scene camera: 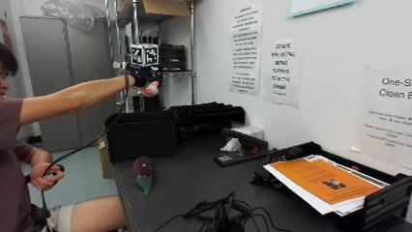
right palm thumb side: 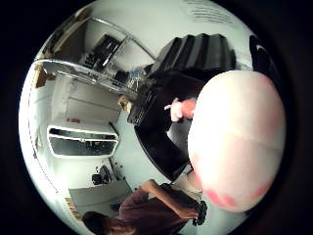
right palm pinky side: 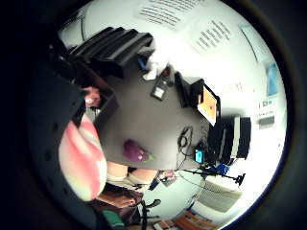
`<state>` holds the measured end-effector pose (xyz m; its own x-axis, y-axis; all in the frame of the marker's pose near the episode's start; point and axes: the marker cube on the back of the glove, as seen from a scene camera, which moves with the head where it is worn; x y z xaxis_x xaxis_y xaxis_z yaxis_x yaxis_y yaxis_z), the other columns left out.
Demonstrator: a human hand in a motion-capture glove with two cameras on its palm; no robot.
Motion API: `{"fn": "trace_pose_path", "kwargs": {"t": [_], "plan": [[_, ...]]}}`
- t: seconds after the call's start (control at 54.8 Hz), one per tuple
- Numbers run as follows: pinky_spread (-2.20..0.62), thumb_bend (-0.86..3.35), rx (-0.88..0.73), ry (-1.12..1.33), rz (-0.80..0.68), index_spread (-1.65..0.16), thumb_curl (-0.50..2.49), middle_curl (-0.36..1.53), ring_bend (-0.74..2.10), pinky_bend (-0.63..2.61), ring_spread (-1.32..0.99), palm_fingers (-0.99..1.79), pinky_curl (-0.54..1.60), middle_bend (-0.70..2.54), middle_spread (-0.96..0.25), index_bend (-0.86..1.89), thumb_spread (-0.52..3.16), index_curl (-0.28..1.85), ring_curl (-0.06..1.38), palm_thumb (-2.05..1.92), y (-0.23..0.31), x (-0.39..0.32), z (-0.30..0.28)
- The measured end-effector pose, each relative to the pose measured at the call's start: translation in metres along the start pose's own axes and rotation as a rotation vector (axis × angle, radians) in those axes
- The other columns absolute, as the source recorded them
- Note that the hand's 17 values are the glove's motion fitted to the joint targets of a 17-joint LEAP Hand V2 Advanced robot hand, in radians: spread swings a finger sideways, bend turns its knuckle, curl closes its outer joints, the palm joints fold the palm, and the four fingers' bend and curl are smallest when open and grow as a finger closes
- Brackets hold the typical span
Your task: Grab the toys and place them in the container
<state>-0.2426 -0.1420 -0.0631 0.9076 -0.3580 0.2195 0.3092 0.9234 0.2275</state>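
A person sits at a dark table (scene camera: pixel 186 179); the gloved right hand (scene camera: pixel 145 77) is raised high above a black bin (scene camera: pixel 141 133) at the table's far end, fingers curled round a pink-and-white toy (scene camera: pixel 151 89); that toy fills much of both palm views; a second small pink toy (right palm thumb side: pixel 182 107) lies inside the bin; a purple toy with a green tip (scene camera: pixel 143 173) lies on the table, just beside the near edge, apart from the bin; cables (scene camera: pixel 222 215) sprawl nearer the camera; a paper tray (scene camera: pixel 386 198) holding an orange sheet (scene camera: pixel 322 180) stands by the white wall, with a tissue box (scene camera: pixel 248 132) and black trays (scene camera: pixel 209 115) farther along; printed notices (scene camera: pixel 246 48) hang on the wall; metal shelving (scene camera: pixel 161 48) and grey cabinets (scene camera: pixel 58 72) stand behind; the bare left hand (scene camera: pixel 45 176) grips a small black object low beside the lap.
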Motion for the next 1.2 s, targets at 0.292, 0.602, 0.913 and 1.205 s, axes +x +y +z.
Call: {"fn": "trace_pose_path", "kwargs": {"t": [0.292,0.602,0.913,1.205], "plan": [[-0.31,0.03,-0.019,-0.118,-0.196,-0.46,1.07,0.97,1.36,1.33,-0.49,0.35,0.69,1.39,-0.31,1.04,0.45,1.18,0.92,0.74,-0.012,-0.118,0.041],[-0.24,-0.03,-0.483,-0.016,-0.181,-0.42,1.06,0.88,1.29,1.34,-0.42,-0.16,0.68,1.1,-0.3,0.7,0.64,1.13,0.88,0.65,0.001,-0.146,0.079],[0.05,-0.04,-0.405,-0.058,-0.054,-0.22,0.67,0.48,0.28,1.15,-0.02,-0.53,0.51,0.12,0.05,-0.01,1.13,0.55,0.56,0.15,0.004,-0.099,0.048],[0.09,-0.02,-0.366,0.02,0.068,-0.18,0.51,0.34,0.17,0.97,0.06,-0.37,0.41,0.1,0.09,0.03,1.23,0.31,0.46,0.09,0.027,-0.034,-0.01]]}}
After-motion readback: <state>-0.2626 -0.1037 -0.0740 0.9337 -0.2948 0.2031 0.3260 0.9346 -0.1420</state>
